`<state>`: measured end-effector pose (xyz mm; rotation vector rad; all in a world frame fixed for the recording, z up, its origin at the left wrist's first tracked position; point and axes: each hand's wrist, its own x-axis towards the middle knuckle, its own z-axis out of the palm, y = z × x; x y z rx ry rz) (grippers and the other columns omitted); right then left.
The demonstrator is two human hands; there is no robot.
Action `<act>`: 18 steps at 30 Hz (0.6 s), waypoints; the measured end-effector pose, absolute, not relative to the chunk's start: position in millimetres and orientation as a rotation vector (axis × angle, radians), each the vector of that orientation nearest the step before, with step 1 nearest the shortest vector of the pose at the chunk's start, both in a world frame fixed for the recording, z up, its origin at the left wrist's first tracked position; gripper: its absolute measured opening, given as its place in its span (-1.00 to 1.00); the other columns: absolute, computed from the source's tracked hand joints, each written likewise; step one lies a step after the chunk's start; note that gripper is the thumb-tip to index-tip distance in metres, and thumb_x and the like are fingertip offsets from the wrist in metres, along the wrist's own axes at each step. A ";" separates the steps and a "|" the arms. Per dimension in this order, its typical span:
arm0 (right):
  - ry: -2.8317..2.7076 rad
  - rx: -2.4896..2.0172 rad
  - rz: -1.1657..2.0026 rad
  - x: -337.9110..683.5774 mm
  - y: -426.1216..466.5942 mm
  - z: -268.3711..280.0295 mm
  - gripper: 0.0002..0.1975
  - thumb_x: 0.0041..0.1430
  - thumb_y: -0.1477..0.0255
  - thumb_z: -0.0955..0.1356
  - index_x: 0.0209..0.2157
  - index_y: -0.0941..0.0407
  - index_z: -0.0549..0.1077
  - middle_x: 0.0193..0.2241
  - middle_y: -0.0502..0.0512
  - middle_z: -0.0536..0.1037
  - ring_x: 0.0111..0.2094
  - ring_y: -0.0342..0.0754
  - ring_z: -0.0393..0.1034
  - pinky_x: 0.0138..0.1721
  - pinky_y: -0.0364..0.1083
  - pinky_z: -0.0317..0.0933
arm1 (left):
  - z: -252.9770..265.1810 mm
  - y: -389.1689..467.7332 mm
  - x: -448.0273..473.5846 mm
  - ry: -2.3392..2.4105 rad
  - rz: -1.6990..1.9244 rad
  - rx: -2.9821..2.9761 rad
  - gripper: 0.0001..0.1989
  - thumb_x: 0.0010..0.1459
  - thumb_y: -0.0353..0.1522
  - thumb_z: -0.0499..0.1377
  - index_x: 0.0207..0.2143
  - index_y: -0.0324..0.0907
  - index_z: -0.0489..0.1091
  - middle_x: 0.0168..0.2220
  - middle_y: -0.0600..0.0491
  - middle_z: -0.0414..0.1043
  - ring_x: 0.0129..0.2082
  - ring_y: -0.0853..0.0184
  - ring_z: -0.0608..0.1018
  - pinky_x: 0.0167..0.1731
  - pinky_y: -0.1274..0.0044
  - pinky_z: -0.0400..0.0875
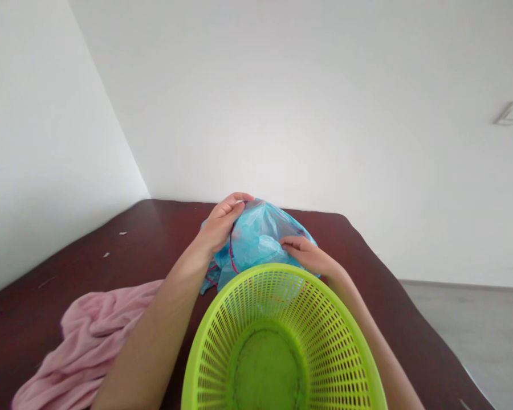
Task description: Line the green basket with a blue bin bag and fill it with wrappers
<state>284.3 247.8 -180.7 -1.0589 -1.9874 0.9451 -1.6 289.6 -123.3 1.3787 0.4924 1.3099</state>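
Both hands are on a thin, crumpled blue plastic bag (260, 236) with a red drawstring, beyond the basket. My left hand (223, 222) has its thumb and forefinger closed on the bag's upper left edge. On the right side, my right hand (305, 252) pinches the plastic between thumb and fingers. A yellow-green plastic basket (337, 290) with slotted sides stands between my forearms, its bare bottom visible. Its far rim hides the lower part of the bag.
A pink cloth (98, 330) lies bunched left of my left forearm, on the dark red tabletop (154, 250). Small white scraps (123, 233) lie farther left. White walls (282, 102) meet the table at the back and left; grey floor (465, 324) shows at right.
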 end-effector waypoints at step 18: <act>-2.039 -1.652 0.317 298.1 220.4 -200.7 -0.02 0.14 0.31 0.67 0.56 -0.07 0.42 0.48 0.41 0.54 0.46 0.50 0.45 0.48 0.35 0.26 | -109.4 275.1 -14.8 0.538 1.201 1.537 -0.70 0.45 -0.11 0.46 0.04 -0.09 0.66 -0.06 -0.02 0.76 -0.32 0.30 0.63 -0.32 0.57 0.48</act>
